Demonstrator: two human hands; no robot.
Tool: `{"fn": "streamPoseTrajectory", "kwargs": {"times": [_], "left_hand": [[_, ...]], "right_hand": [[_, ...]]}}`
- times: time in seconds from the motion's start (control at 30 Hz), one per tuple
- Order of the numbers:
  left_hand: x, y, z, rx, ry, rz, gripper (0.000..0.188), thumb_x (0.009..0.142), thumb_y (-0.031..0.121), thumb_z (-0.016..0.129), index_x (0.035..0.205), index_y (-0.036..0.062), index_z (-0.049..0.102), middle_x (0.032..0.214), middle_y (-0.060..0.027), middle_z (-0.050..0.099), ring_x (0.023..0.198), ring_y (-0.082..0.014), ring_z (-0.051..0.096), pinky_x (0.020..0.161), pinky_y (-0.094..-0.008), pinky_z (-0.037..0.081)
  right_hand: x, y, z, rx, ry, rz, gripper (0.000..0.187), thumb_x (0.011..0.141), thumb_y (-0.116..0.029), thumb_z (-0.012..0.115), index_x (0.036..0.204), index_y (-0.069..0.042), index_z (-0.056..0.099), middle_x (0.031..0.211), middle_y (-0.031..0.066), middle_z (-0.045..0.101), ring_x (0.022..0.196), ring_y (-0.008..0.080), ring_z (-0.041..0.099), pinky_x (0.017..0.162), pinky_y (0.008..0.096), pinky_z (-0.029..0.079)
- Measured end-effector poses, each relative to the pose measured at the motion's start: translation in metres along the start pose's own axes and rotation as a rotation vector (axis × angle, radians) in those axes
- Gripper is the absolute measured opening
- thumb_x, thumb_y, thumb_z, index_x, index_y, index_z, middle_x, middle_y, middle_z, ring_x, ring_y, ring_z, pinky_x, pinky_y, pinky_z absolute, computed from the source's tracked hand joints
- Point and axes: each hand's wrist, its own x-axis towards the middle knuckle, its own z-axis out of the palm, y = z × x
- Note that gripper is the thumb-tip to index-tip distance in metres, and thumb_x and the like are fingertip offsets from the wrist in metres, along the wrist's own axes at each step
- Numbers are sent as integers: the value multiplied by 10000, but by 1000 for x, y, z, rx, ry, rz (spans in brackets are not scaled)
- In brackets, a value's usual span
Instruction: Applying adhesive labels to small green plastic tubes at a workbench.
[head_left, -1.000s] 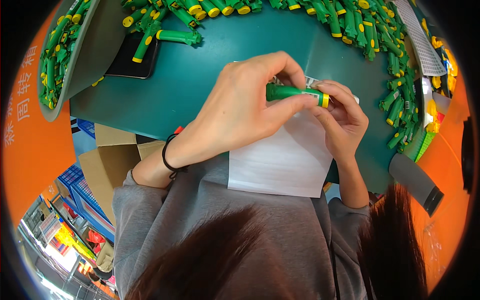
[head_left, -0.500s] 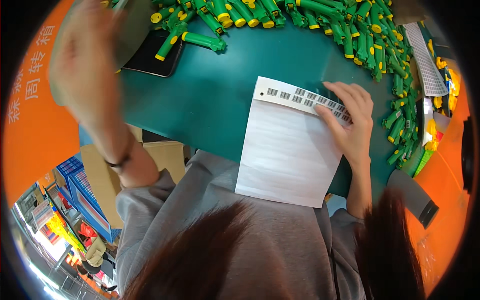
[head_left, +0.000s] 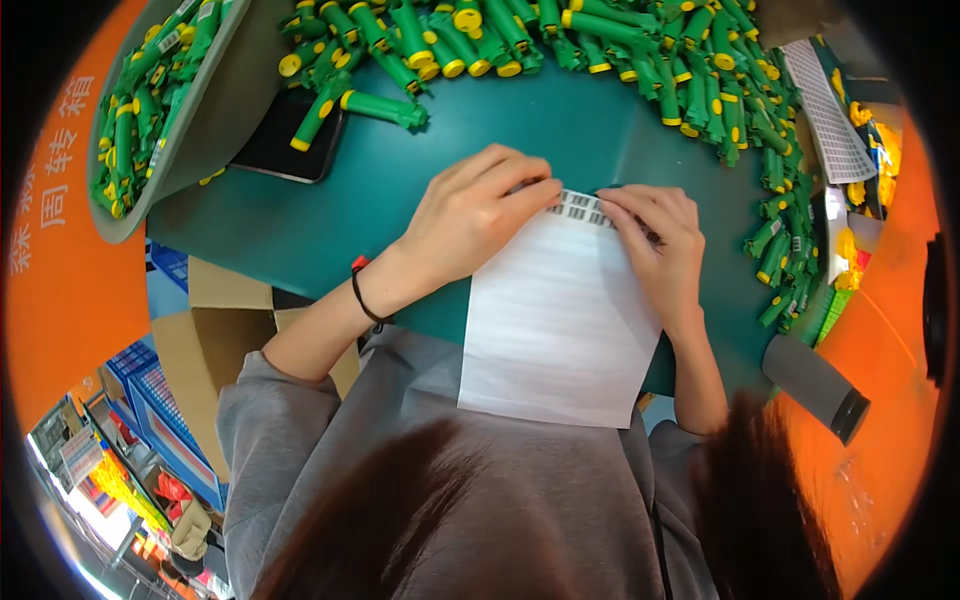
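A white sheet of barcode labels (head_left: 555, 330) hangs over the table's near edge toward my lap. Two rows of small printed labels show along its top strip. My left hand (head_left: 475, 212), with a dark band at the wrist, has its fingers closed on the top left of the sheet. At the top right, my right hand (head_left: 660, 240) pinches the sheet between thumb and fingers. Whether anything small lies under the fingertips is hidden. Beyond the hands lies a single green tube-like plastic part (head_left: 385, 108) with a yellow end.
Green and yellow plastic parts (head_left: 720, 90) are heaped along the far and right sides of the green table (head_left: 480, 120). A grey bin (head_left: 205, 125) holding more stands at left, beside a black phone-like slab (head_left: 290, 140). Right are another label sheet (head_left: 830, 120) and a grey cylinder (head_left: 815, 385).
My left hand has come down from the upper left, away from in front of the bin, to the sheet's top left. My right hand stays at the sheet's top edge.
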Motion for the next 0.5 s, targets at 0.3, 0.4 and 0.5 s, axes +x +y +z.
{"fn": "streamPoseTrajectory", "kwargs": {"times": [0.3,0.4,0.5], "left_hand": [[-4,2,2,-30,97,36,157,731,45,743,884,57,710,971,-32,687,862,-209,671,679,-328,570],[-4,1,6,-26,70,13,139,754,49,747,885,44,700,980,-37,680,864,-211,663,694,-325,569],[0,1,9,-25,61,-26,133,801,55,742,912,38,671,998,-45,667,866,-221,653,708,-324,562]], "right_hand": [[2,0,3,30,-15,39,111,847,-98,754,949,-60,772,930,32,722,863,177,613,817,301,432],[7,2,-1,40,-48,24,109,855,-99,752,955,-58,765,928,31,719,830,173,608,797,297,440],[30,5,-5,118,11,2,122,874,-108,744,981,-49,746,916,37,712,789,161,604,746,287,456]]}}
